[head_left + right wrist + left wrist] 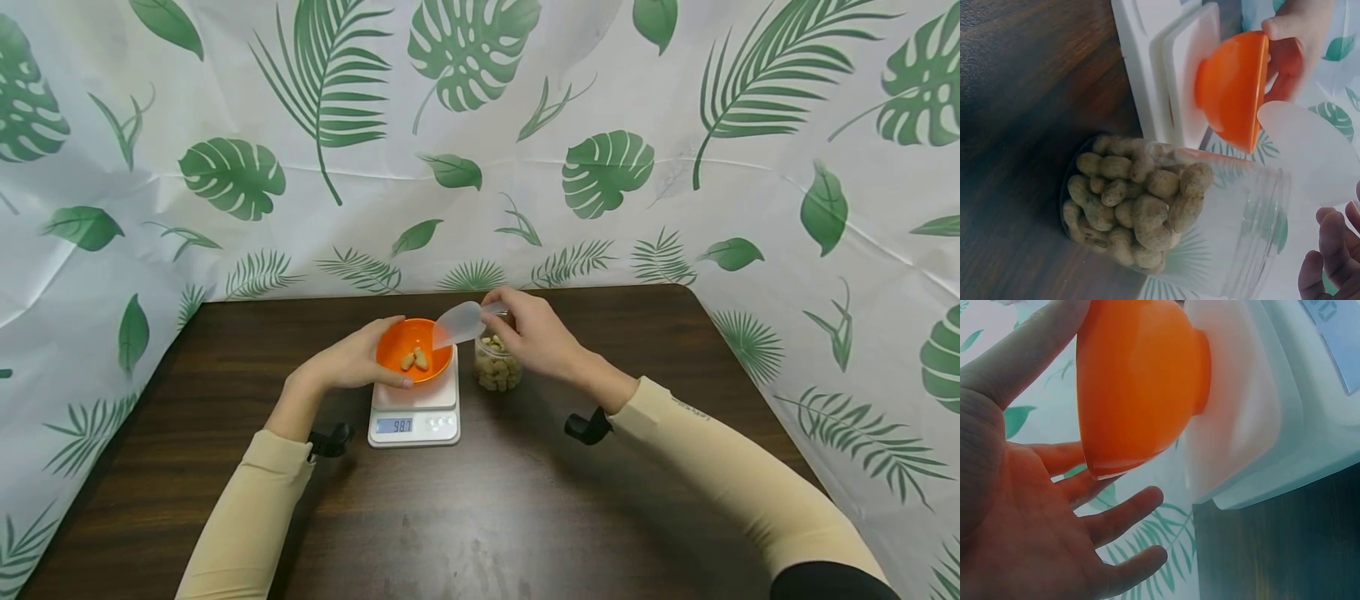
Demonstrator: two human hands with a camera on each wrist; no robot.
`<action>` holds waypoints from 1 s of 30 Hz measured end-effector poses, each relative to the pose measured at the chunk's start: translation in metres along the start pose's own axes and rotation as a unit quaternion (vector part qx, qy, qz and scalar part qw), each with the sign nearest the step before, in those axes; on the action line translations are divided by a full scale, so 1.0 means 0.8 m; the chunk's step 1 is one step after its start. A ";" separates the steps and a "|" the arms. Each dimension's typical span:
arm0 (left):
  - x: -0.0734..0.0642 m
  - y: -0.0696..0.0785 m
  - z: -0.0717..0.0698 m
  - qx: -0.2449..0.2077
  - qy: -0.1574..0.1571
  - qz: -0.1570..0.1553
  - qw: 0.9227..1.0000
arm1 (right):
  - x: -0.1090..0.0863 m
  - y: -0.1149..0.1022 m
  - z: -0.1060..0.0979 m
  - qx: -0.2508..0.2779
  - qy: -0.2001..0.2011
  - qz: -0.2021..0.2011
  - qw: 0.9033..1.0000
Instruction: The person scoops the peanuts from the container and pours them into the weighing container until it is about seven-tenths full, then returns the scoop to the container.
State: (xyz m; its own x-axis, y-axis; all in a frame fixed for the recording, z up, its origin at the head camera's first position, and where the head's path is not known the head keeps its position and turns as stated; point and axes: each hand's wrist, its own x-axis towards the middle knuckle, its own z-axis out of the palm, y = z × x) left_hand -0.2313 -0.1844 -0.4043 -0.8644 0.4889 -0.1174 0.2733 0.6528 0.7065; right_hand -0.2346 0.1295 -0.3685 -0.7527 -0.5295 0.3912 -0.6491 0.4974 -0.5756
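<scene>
My left hand (341,360) holds the orange bowl (393,340) by its rim, thumb on the near side and fingers at the far side; its other fingers spread free in the left wrist view. The bowl stands on a white digital scale (416,396). A few peanuts (421,359) lie inside it. My right hand (536,329) grips a translucent white scoop (459,323) by the handle, with its blade tilted over the bowl's right side. Under that hand is a clear jar (1229,219), partly filled with unshelled peanuts (1147,209).
The lit scale display (394,426) seems to read 98.7. All of this sits toward the back of a dark wooden table (480,517). Behind it hangs a white curtain (510,200) printed with green leaves.
</scene>
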 end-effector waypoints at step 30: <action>0.004 0.012 0.002 0.032 0.017 -0.002 0.999 | -0.023 0.005 -0.060 -0.026 0.038 -0.018 0.999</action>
State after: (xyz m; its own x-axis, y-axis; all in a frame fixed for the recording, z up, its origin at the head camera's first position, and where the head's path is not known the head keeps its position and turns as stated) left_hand -0.2306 -0.1760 -0.3990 -0.8793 0.4668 -0.0951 0.2953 0.6908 0.6600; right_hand -0.2291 0.1742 -0.3437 -0.7331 -0.4958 0.4655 -0.6798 0.5141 -0.5230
